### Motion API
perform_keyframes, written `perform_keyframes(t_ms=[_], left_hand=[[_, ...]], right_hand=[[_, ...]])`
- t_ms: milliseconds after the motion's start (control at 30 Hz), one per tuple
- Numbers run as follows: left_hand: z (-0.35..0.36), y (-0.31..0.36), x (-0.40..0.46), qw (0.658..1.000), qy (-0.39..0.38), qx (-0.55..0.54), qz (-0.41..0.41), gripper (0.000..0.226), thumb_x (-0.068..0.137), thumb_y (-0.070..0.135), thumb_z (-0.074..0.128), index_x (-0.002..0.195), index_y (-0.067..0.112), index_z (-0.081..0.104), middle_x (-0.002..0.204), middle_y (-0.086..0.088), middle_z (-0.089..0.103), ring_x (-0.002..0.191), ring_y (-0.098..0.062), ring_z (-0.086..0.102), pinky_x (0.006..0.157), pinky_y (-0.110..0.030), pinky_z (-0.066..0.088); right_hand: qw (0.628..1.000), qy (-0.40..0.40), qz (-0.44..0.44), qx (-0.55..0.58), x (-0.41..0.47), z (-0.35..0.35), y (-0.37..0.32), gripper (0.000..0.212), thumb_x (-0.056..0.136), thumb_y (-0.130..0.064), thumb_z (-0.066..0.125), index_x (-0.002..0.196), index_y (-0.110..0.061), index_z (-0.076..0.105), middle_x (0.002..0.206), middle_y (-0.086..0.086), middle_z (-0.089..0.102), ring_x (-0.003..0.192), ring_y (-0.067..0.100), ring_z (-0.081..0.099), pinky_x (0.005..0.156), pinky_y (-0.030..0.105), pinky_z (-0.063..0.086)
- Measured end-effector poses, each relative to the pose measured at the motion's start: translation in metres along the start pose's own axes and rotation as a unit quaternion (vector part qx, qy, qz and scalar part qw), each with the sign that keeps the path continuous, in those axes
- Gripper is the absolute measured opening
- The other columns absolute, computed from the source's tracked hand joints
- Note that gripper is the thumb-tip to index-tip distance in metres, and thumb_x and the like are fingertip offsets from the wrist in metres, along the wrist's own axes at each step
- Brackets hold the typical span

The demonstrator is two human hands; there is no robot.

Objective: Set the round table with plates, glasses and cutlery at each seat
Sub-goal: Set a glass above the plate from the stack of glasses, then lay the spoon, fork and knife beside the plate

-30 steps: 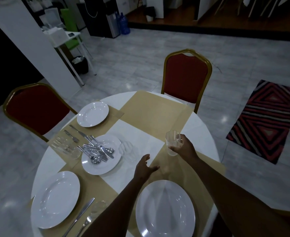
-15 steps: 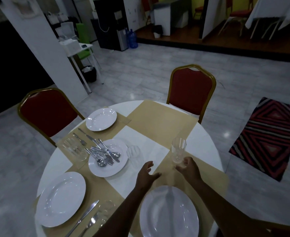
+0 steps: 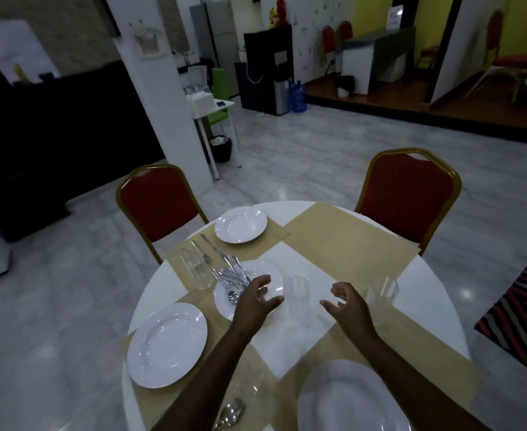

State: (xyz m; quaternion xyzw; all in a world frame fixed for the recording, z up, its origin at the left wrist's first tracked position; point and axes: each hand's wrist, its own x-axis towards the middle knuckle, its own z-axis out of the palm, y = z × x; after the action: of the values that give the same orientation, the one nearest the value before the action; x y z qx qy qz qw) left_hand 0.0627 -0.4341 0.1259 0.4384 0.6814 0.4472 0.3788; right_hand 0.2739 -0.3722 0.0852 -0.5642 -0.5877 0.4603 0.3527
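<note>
Your near plate (image 3: 343, 399) runs off the bottom edge, only its far half showing. Your left forearm covers part of the glass (image 3: 249, 385) beside it, and the spoon (image 3: 231, 413) below is cut off at the frame. The pile of cutlery (image 3: 229, 278) on the middle plate (image 3: 270, 276) is a tangle, pieces too blurred to count. Your left hand (image 3: 256, 301) hides that plate's near rim. The clear glass (image 3: 298, 290) between your hands is faint, outline barely readable.
</note>
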Motion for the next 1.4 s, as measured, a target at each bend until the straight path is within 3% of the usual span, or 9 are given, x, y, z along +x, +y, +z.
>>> perform_keyframes(t_ms=[133, 300, 500, 633, 800, 1000, 1100, 1267, 1400], left_hand=[[-0.054, -0.003, 0.009, 0.999, 0.052, 0.006, 0.001, 0.057, 0.068, 0.021, 0.079, 0.121, 0.015, 0.058, 0.114, 0.003, 0.065, 0.102, -0.008, 0.062, 0.088, -0.029, 0.053], [-0.109, -0.023, 0.023, 0.997, 0.083, 0.008, -0.007, 0.047, 0.08, 0.013, 0.075, 0.123, 0.016, 0.056, 0.121, 0.003, 0.061, 0.111, -0.013, 0.056, 0.095, -0.031, 0.047], [-0.144, -0.066, 0.045, 0.992, 0.103, -0.017, -0.067, 0.045, 0.077, 0.019, 0.073, 0.119, 0.014, 0.058, 0.112, -0.003, 0.065, 0.103, -0.019, 0.063, 0.085, -0.03, 0.052], [-0.146, -0.102, 0.064, 0.987, 0.098, -0.035, -0.123, 0.05, 0.064, 0.029, 0.068, 0.112, 0.015, 0.062, 0.101, -0.004, 0.069, 0.099, -0.024, 0.066, 0.086, -0.039, 0.054], [-0.142, -0.133, 0.097, 0.982, 0.085, -0.024, -0.166, 0.056, 0.062, 0.028, 0.071, 0.114, 0.009, 0.063, 0.094, -0.004, 0.07, 0.08, -0.018, 0.065, 0.075, -0.035, 0.053], [-0.13, -0.156, 0.144, 0.977, 0.093, 0.074, -0.175, 0.04, 0.08, 0.024, 0.063, 0.118, 0.011, 0.06, 0.108, -0.001, 0.063, 0.1, -0.022, 0.058, 0.091, -0.036, 0.047], [-0.12, -0.164, 0.161, 0.971, 0.097, 0.087, -0.201, 0.012, 0.087, 0.015, 0.052, 0.097, 0.014, 0.058, 0.094, -0.007, 0.06, 0.093, -0.026, 0.058, 0.078, -0.03, 0.04], [-0.099, -0.171, 0.182, 0.966, 0.126, 0.054, -0.219, 0.034, 0.092, 0.013, 0.046, 0.122, 0.006, 0.06, 0.123, -0.01, 0.064, 0.113, -0.028, 0.058, 0.097, -0.034, 0.044], [-0.09, -0.179, 0.199, 0.946, 0.177, -0.053, -0.267, 0.025, 0.086, 0.019, 0.059, 0.109, 0.011, 0.067, 0.111, -0.007, 0.07, 0.102, -0.026, 0.063, 0.096, -0.041, 0.05]], right_hand=[[0.999, -0.025, -0.045, 0.001, 0.011, 0.027, -0.038, 0.038, 0.076, -0.011, 0.076, 0.106, -0.017, 0.054, 0.107, -0.002, 0.061, 0.104, 0.013, 0.057, 0.089, 0.025, 0.046], [0.995, -0.068, -0.079, 0.004, 0.019, 0.075, -0.075, 0.027, 0.079, -0.009, 0.072, 0.1, -0.016, 0.056, 0.104, 0.0, 0.063, 0.099, 0.011, 0.06, 0.085, 0.021, 0.047], [0.986, -0.106, -0.087, -0.09, 0.034, 0.14, -0.076, 0.012, 0.08, -0.01, 0.067, 0.089, -0.017, 0.062, 0.087, -0.004, 0.067, 0.083, 0.009, 0.063, 0.072, 0.013, 0.047], [0.978, -0.122, -0.066, -0.158, 0.056, 0.18, -0.066, 0.009, 0.081, -0.007, 0.058, 0.076, -0.014, 0.062, 0.076, -0.001, 0.066, 0.074, 0.016, 0.062, 0.068, 0.023, 0.045], [0.971, -0.124, -0.032, -0.201, 0.093, 0.222, -0.056, 0.008, 0.08, -0.005, 0.058, 0.078, -0.008, 0.066, 0.083, 0.008, 0.07, 0.079, 0.022, 0.064, 0.07, 0.026, 0.046], [0.959, -0.121, -0.019, -0.256, 0.133, 0.26, -0.04, 0.01, 0.082, -0.005, 0.059, 0.088, -0.004, 0.067, 0.087, 0.013, 0.071, 0.082, 0.026, 0.068, 0.076, 0.034, 0.056], [0.961, -0.106, 0.01, -0.255, 0.146, 0.271, -0.033, 0.011, 0.081, -0.004, 0.062, 0.091, -0.004, 0.066, 0.091, 0.012, 0.071, 0.084, 0.026, 0.067, 0.075, 0.031, 0.056], [0.962, -0.089, 0.028, -0.256, 0.157, 0.285, -0.017, 0.016, 0.082, -0.003, 0.062, 0.097, -0.002, 0.064, 0.096, 0.014, 0.069, 0.09, 0.027, 0.065, 0.072, 0.026, 0.047], [0.964, -0.092, 0.043, -0.245, 0.168, 0.292, -0.011, 0.017, 0.084, -0.008, 0.066, 0.099, -0.003, 0.061, 0.098, 0.012, 0.068, 0.089, 0.024, 0.065, 0.066, 0.022, 0.042]])
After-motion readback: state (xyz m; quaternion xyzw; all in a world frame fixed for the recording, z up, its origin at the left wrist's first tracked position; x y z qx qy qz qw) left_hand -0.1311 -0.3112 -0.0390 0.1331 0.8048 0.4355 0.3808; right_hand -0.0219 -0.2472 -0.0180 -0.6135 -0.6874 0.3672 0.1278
